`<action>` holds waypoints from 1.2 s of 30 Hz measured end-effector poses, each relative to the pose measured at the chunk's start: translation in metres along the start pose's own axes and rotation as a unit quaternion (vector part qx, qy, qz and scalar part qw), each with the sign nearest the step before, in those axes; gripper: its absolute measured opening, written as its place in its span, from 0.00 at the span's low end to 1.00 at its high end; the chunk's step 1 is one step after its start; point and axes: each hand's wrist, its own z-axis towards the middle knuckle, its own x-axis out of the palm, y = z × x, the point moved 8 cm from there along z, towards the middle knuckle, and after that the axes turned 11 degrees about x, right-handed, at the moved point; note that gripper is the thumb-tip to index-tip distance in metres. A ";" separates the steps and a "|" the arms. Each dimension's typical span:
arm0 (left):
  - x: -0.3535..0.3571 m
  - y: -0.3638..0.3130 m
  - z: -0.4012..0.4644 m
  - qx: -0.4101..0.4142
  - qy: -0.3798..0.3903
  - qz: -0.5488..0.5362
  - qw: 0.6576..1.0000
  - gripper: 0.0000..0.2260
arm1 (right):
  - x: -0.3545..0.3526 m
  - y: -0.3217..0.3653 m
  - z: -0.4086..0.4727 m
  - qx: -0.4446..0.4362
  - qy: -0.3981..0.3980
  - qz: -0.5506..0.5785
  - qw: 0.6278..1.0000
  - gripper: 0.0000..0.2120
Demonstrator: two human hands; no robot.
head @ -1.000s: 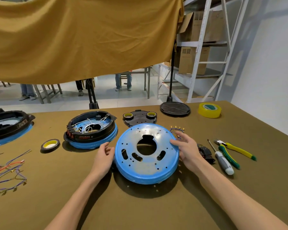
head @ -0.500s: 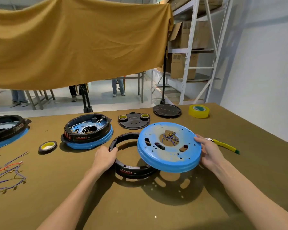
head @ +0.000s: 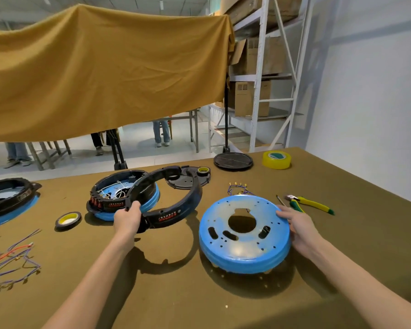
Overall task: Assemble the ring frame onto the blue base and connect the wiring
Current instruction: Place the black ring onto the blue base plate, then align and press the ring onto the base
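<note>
At frame centre the left hand (head: 128, 218) grips the black plastic ring frame (head: 169, 200), lifted and tilted off the bench (head: 176, 293), likely readied for lowering. Lower right, the right hand (head: 299, 224) steadies the blue base (head: 244, 243), fingers spread on its rim: a scuffed, perforated disc. Purple wiring (head: 239, 189) lies just behind it.

**Ring frame raised, blue base on table**

The black ring frame (head: 173, 205) is held clear of the table, tilted, its red-lettered label facing the viewer. The blue base (head: 243, 233), a round disc with a central opening, slots and small holes, rests on the brown table to the right of the frame. A purple wire bundle (head: 237, 189) lies just behind the base.
</note>
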 end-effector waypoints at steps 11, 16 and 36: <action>0.039 0.016 -0.022 -0.021 0.065 0.032 0.997 0.10 | 0.076 -0.020 0.021 -0.079 -0.059 -0.182 0.978 0.17; 0.041 0.023 -0.023 -0.011 0.071 0.056 0.996 0.10 | 0.108 -0.023 0.023 -0.135 -0.058 -0.320 0.936 0.15; 0.061 0.010 -0.065 0.160 0.186 0.158 0.956 0.19 | 0.104 0.010 0.018 -0.176 -0.018 -0.297 0.938 0.15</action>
